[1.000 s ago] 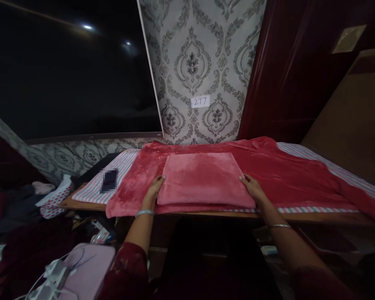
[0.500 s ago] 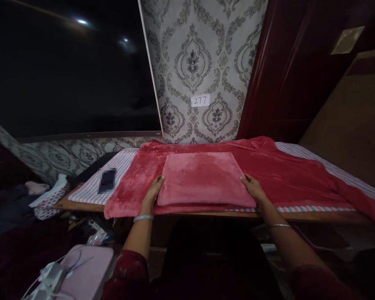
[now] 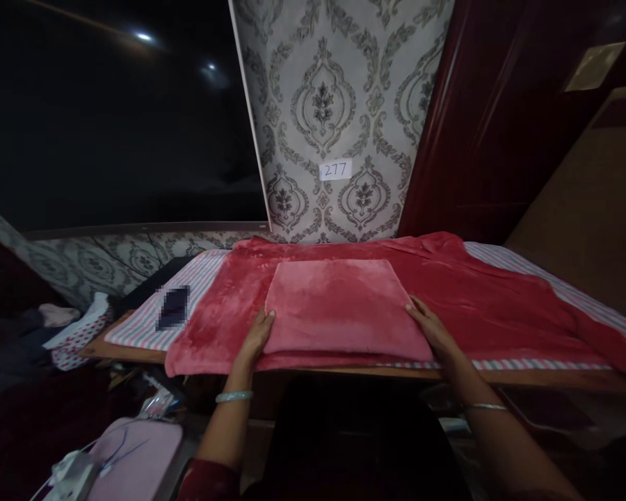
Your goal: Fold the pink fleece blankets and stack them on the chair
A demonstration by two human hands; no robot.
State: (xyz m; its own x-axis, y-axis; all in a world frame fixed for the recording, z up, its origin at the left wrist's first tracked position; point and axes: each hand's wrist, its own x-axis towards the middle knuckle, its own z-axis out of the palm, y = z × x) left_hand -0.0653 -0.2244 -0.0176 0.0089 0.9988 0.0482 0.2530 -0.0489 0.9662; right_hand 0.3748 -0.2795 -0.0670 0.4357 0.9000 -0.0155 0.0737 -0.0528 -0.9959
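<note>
A pink fleece cloth (image 3: pixel 339 306), folded into a neat flat rectangle, lies on a wide red fleece garment (image 3: pixel 490 313) spread over the table. At its left edge is my left hand (image 3: pixel 258 334), the thumb on top and the other fingers mostly hidden along the side. My right hand (image 3: pixel 432 327) holds the opposite edge in much the same way, thumb at the border. A long sleeve-like part (image 3: pixel 599 330) of the red garment stretches to the right. Under the garment shows a striped cloth (image 3: pixel 198 278).
A dark blurred-out object (image 3: pixel 174 308) lies on the striped cloth at the left. Behind the table are a large black screen (image 3: pixel 119 125) and a patterned wall with a paper label (image 3: pixel 335 169). A pink stool (image 3: pixel 135 459) with a white power strip (image 3: pixel 73 476) stands lower left.
The view has shifted slightly, so the table and cloth appear a little lower and larger. Both hands stay at the sides of the folded cloth, which keeps its shape.
</note>
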